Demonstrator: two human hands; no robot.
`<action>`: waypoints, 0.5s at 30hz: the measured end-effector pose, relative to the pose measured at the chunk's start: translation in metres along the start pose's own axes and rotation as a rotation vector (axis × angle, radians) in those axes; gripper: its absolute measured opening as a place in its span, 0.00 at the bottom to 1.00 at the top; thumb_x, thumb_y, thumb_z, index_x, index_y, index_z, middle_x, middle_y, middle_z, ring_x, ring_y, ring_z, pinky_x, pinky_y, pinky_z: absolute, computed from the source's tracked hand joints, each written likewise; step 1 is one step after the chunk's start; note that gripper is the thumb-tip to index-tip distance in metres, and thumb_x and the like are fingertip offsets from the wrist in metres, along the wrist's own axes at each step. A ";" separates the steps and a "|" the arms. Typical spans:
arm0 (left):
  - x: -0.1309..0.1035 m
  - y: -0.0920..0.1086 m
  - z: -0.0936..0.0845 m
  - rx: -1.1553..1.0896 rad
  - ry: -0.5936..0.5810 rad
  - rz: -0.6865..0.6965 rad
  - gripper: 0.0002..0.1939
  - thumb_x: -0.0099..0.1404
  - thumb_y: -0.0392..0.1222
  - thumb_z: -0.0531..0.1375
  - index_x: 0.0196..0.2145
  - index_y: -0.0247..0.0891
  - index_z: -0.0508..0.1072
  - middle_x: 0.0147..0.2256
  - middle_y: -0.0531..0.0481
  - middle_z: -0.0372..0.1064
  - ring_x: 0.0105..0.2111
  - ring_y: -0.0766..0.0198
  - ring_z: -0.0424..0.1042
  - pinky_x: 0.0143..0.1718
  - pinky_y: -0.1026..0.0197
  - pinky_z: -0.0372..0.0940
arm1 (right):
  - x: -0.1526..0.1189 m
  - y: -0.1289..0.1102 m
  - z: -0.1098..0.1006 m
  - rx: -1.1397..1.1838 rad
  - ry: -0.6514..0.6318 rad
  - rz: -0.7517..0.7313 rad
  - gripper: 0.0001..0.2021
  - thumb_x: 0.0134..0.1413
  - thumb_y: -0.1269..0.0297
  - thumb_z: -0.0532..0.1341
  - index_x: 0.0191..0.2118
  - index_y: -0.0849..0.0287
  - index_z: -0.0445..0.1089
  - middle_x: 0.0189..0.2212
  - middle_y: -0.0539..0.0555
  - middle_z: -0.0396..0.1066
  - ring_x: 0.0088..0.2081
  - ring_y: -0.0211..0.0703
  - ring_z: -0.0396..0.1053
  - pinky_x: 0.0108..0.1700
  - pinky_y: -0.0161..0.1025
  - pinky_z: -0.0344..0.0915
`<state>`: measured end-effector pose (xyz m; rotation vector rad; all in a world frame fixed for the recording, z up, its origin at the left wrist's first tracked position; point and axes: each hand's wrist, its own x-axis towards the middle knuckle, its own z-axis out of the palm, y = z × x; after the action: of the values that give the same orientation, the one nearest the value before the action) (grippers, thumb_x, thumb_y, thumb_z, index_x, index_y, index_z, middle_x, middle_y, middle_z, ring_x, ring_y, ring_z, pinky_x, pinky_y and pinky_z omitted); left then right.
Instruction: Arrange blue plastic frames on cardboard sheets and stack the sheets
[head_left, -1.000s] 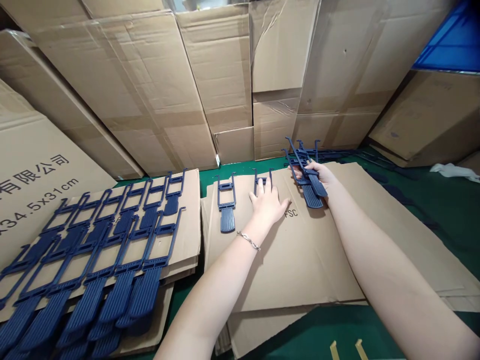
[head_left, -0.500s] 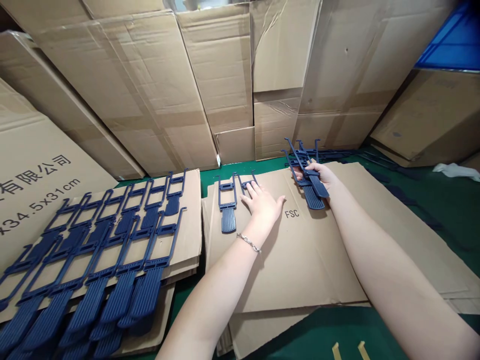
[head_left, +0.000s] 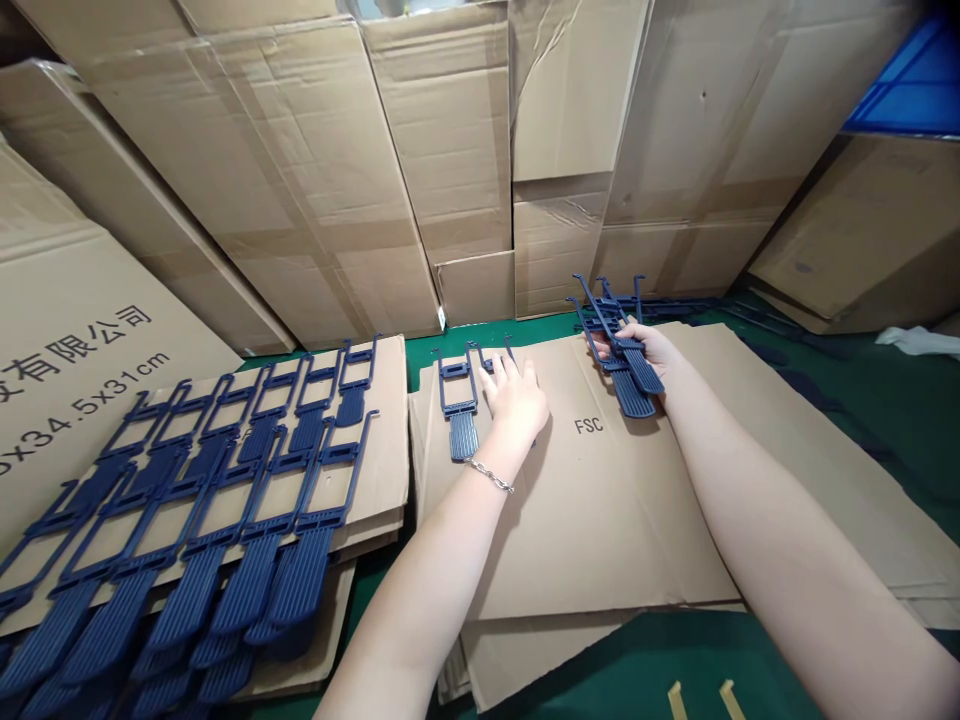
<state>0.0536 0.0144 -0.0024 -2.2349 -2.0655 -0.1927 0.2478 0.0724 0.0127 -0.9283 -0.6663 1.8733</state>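
Observation:
My left hand [head_left: 515, 400] lies over a dark blue plastic frame piece on the cardboard sheet [head_left: 585, 520], its fingers spread; only the piece's hooked upper ends show past the fingertips. Just left of that hand, another blue plastic frame piece [head_left: 459, 405], with an open frame on top and a ribbed paddle below, lies flat. My right hand [head_left: 646, 350] is closed around several blue plastic frame pieces [head_left: 630, 375], held above the sheet's far right part with their hooked ends pointing up and away.
On the left, overlapping rows of the same blue pieces [head_left: 262, 560] lie on stacked cardboard. Large cardboard boxes [head_left: 300, 180] wall off the back. More dark pieces [head_left: 802, 385] rest on the green surface [head_left: 660, 660] at right. Two yellowish strips [head_left: 731, 700] lie near the front.
My left hand has shifted slightly left and its thumb has drawn in, covering more of the piece under it. My right hand still holds its bunch in nearly the same place.

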 end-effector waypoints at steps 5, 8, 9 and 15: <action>0.009 -0.013 0.005 -0.087 0.046 -0.135 0.32 0.61 0.54 0.44 0.61 0.41 0.46 0.62 0.40 0.35 0.60 0.45 0.31 0.53 0.32 0.35 | 0.003 0.000 0.000 0.016 0.016 -0.014 0.24 0.36 0.74 0.49 0.45 0.66 0.60 0.30 0.59 0.70 0.25 0.40 0.68 0.22 0.34 0.66; 0.015 -0.021 0.006 -0.142 0.013 -0.244 0.37 0.59 0.62 0.42 0.61 0.42 0.44 0.62 0.37 0.32 0.60 0.42 0.29 0.51 0.31 0.36 | 0.003 0.001 0.000 0.010 0.022 -0.013 0.23 0.36 0.74 0.48 0.45 0.66 0.61 0.29 0.59 0.70 0.25 0.41 0.68 0.22 0.35 0.67; 0.017 -0.022 0.005 -0.157 -0.016 -0.271 0.38 0.58 0.63 0.41 0.61 0.41 0.44 0.62 0.36 0.31 0.60 0.41 0.29 0.51 0.31 0.37 | 0.004 0.001 -0.001 0.004 0.026 -0.010 0.23 0.37 0.74 0.48 0.45 0.66 0.61 0.29 0.59 0.70 0.24 0.41 0.68 0.21 0.36 0.66; 0.013 -0.023 -0.002 -0.181 -0.183 -0.239 0.37 0.60 0.59 0.41 0.62 0.39 0.39 0.62 0.34 0.25 0.60 0.44 0.26 0.54 0.39 0.42 | 0.008 0.002 -0.008 -0.023 0.036 0.015 0.20 0.39 0.73 0.49 0.44 0.65 0.61 0.25 0.57 0.69 0.22 0.41 0.66 0.22 0.39 0.67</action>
<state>0.0317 0.0288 0.0012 -2.1681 -2.5070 -0.2070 0.2507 0.0793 0.0043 -0.9819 -0.6621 1.8612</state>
